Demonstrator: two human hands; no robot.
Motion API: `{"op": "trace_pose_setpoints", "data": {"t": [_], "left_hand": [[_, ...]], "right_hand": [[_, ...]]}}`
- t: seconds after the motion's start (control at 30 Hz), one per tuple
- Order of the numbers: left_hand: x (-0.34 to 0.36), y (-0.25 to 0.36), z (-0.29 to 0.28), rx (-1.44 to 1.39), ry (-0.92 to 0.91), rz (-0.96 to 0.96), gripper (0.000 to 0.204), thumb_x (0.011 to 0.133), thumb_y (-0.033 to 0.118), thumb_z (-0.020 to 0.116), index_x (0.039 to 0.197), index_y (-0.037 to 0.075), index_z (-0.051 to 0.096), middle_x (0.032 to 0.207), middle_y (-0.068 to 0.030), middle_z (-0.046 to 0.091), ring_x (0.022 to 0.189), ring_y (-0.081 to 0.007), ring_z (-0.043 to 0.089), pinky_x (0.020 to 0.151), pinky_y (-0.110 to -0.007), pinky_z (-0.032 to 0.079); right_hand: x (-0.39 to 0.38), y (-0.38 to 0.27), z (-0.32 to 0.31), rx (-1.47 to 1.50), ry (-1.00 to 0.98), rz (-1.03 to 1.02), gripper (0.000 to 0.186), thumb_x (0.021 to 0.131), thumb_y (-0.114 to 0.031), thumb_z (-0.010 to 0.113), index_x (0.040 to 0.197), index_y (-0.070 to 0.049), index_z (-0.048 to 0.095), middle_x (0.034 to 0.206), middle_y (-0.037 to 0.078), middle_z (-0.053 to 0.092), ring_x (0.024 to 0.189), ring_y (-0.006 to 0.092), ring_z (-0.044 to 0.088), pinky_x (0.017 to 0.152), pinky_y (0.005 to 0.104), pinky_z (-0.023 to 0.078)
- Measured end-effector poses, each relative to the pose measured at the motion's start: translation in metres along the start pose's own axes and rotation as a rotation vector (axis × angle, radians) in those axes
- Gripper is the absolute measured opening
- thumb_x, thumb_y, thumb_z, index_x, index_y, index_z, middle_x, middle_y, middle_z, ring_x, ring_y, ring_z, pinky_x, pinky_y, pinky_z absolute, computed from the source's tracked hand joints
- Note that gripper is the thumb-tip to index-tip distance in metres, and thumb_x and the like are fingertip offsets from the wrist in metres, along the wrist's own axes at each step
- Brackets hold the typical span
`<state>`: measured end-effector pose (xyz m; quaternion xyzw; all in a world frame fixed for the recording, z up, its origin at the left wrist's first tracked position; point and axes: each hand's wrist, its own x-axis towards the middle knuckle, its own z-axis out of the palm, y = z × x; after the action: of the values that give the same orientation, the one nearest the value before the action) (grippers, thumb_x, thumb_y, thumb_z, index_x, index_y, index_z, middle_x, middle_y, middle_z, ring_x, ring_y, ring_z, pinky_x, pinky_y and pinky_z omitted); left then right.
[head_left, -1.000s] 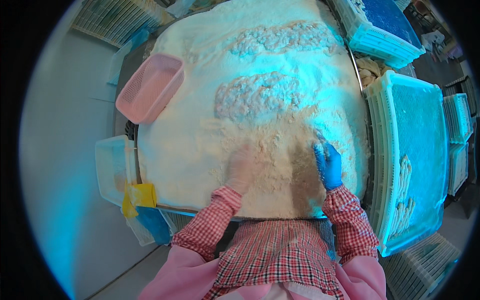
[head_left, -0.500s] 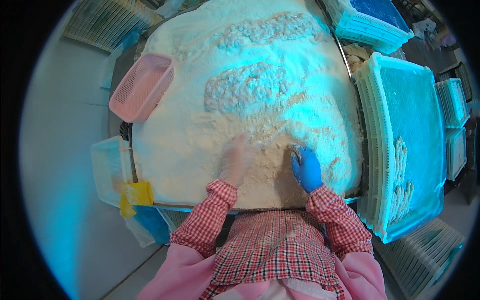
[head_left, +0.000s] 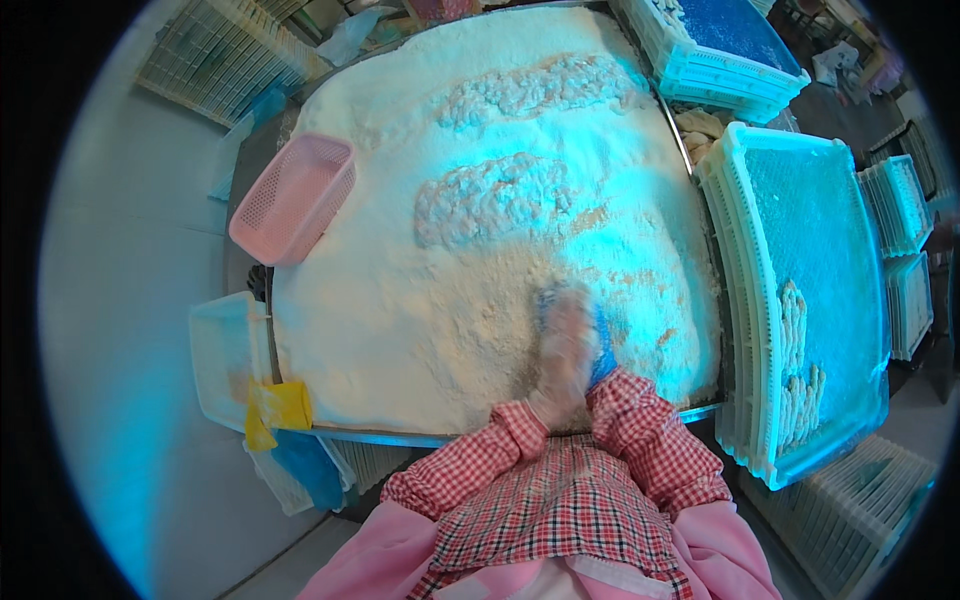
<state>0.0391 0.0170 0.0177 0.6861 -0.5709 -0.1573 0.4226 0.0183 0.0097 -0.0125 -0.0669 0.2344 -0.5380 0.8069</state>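
My left hand point(head_left: 565, 350), in a thin clear glove, is crossed over my right hand point(head_left: 604, 352), in a blue glove. They meet above the near part of a table spread with white flour-like powder point(head_left: 370, 340). Motion blurs the left fingers, while the right hand's fingers are mostly covered by the left, so whether anything lies between the palms cannot be seen. Beyond them, a heap of lumpy, powder-coated pieces point(head_left: 490, 198) rests on the powder. A longer heap of similar pieces point(head_left: 545, 88) lies farther back.
A pink perforated basket point(head_left: 292, 200) stands on the left edge. A yellow cloth point(head_left: 278, 410) hangs over a clear bin point(head_left: 222, 355) at the near left corner. At right, stacked trays point(head_left: 815, 220) hold several pale strips point(head_left: 800, 400) on top; another tray stack point(head_left: 725, 75) is behind.
My left hand has swung right from the powder onto my right hand, which has moved slightly left. The whole view has shifted slightly, with the table lower in the picture.
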Motion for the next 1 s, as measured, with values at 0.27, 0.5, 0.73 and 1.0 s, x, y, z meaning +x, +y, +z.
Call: {"op": "trace_pose_setpoints", "data": {"t": [0.27,0.5,0.73,1.0], "left_hand": [[0.024,-0.017,0.014,0.017,0.039,0.069,0.050,0.100,0.028,0.034,0.147,0.011,0.030,0.153,-0.0131,0.028,0.144,-0.0291,0.017,0.117,-0.045,0.009],[0.065,-0.026,0.008,0.080,-0.083,0.009,0.048,0.094,0.021,0.052,0.138,0.005,0.043,0.142,-0.0175,0.042,0.136,-0.0307,0.033,0.113,-0.046,0.022],[0.171,-0.093,-0.028,0.482,-0.045,0.078,0.053,0.091,0.017,0.052,0.140,0.004,0.037,0.136,-0.0173,0.047,0.122,-0.0316,0.048,0.102,-0.042,0.039],[0.244,-0.178,-0.017,0.834,-0.226,0.119,0.055,0.084,0.019,0.059,0.136,0.010,0.043,0.133,-0.0171,0.051,0.120,-0.0334,0.050,0.099,-0.041,0.042]], "right_hand": [[0.018,-0.015,-0.007,0.141,-0.167,-0.137,0.057,0.100,-0.032,0.039,0.150,-0.010,0.022,0.154,0.008,0.026,0.139,0.0246,0.028,0.113,0.0427,0.025],[0.021,-0.135,-0.017,-0.357,0.047,0.442,0.035,0.095,-0.035,0.054,0.124,-0.014,0.056,0.097,-0.001,0.061,0.077,0.0124,0.061,0.061,0.0284,0.052],[0.008,-0.365,0.053,-1.243,0.325,0.036,0.037,0.091,-0.040,0.054,0.116,-0.014,0.060,0.074,-0.006,0.053,0.051,0.0040,0.040,0.038,0.0211,0.028],[0.047,-0.463,-0.067,-1.222,0.256,0.030,0.064,0.097,-0.053,0.039,0.142,-0.007,0.039,0.134,0.015,0.052,0.126,0.0264,0.046,0.103,0.0430,0.039]]}}
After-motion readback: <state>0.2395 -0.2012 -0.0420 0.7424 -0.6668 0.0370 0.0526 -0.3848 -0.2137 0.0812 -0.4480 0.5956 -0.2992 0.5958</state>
